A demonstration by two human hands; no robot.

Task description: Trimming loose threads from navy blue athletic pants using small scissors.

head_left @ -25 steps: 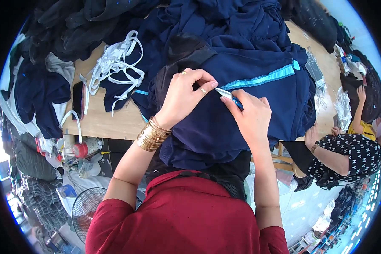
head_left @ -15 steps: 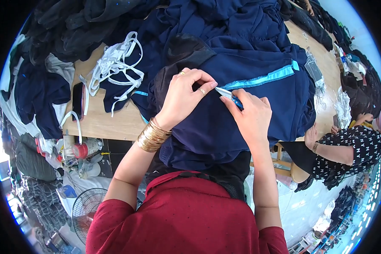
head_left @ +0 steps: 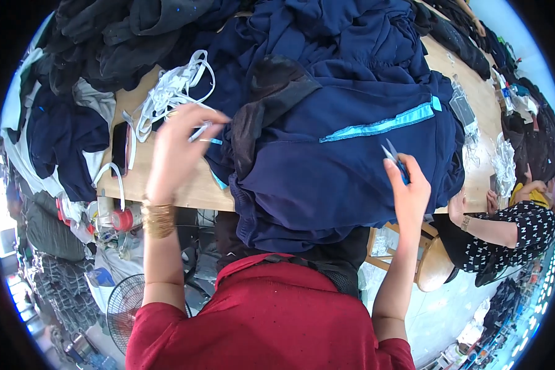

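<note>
Across the table lies a navy blue garment (head_left: 327, 179) with a shiny light blue strip (head_left: 382, 125) on it. My right hand (head_left: 411, 192) is closed around small thread snips (head_left: 393, 155) with a blue handle, above the garment's right half. Their two pointed blades stand a little apart, clear of the strip. Smeared by motion, my left hand (head_left: 182, 145) hovers left of the garment, beside a tangle of white tape (head_left: 172, 86). Whether its fingers hold anything cannot be made out. A sheer dark cloth piece (head_left: 268, 95) lies along the garment's left side.
Dark clothes (head_left: 129, 37) are heaped at the far left. A phone (head_left: 121, 148) lies near the white tape. Below the table's left edge stands a fan (head_left: 126, 308). To the right, a person in a patterned top (head_left: 505, 234) sits beside a wooden stool (head_left: 435, 265).
My left hand has left the strip's left end and swung left toward the white tape. My right hand has moved right with the snips, whose blades now show apart.
</note>
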